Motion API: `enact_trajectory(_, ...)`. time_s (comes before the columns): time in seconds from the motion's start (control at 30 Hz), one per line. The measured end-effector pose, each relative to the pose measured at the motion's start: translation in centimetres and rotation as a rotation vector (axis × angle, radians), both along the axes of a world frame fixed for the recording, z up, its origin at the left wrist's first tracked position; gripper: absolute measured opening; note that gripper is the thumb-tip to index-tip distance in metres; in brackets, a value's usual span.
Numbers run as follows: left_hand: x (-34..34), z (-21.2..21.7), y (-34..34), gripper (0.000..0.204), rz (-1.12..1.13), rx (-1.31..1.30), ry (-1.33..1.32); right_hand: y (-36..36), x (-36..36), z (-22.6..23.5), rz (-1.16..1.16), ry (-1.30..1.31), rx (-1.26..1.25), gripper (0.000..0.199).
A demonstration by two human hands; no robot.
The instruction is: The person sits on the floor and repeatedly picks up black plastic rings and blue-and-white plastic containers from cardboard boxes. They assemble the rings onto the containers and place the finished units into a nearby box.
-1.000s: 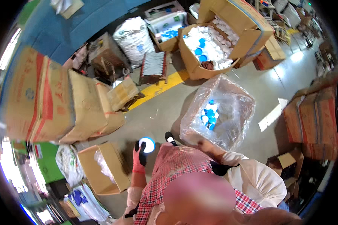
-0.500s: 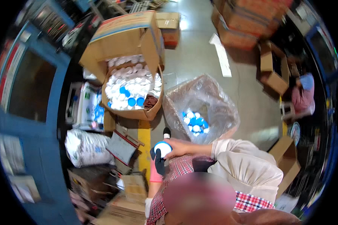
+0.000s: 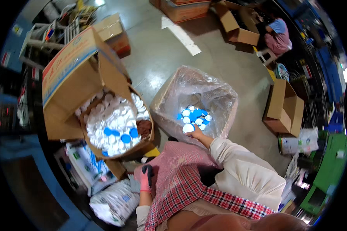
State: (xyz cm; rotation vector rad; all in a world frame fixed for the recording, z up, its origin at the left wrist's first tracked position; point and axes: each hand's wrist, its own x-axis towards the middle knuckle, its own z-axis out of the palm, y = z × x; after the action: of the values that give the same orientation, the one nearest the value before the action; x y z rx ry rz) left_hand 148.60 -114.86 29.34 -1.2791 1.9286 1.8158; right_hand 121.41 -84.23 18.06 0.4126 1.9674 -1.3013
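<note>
Right hand [image 3: 196, 133]: fingers wrapped around white cap [image 3: 187, 128], now inside clear bag [image 3: 219, 96], above cap pile [image 3: 194, 115]; half second ago outside, at lap. Left hand [image 3: 145, 178]: gloved, now empty, fingers probably loosely curled. Cardboard box [image 3: 65, 73] of caps beyond left fingers.

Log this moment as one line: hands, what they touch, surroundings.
right hand: placing white cap in clear bag | left hand: gloved, empty, by apron | left: cardboard box of caps
</note>
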Motion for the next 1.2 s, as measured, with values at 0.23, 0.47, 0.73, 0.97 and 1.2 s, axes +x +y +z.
enact_trajectory(0.23, -4.9, -6.4, -9.0, 0.058, -0.939, -0.337, -0.142, -0.3, -0.9, -10.8, -0.420, 0.142, 0.152, 0.101)
enact_trajectory(0.47, -5.9, -27.0, -17.8, 0.068, -1.455, 0.073, -0.062, 1.6, -3.7, -19.7, -0.446, 0.273, 0.623, 0.098)
enact_trajectory(0.73, 2.8, -37.1, -21.1, 0.058, -1.458, 0.448, 0.037, 1.2, 0.0, -28.5, -0.204, 0.321, 0.685, 0.097)
enact_trajectory(0.97, 1.1, -40.4, -23.3, 0.053, -1.092, 0.300, 0.100, -0.5, 3.7, -20.3, 0.412, 0.690, 0.803, 0.055)
enact_trajectory(1.2, 2.4, -29.3, -22.9, 0.057, -1.458, -0.521, 0.551, -1.4, 7.7, -23.8, 0.541, 0.798, 1.095, 0.028)
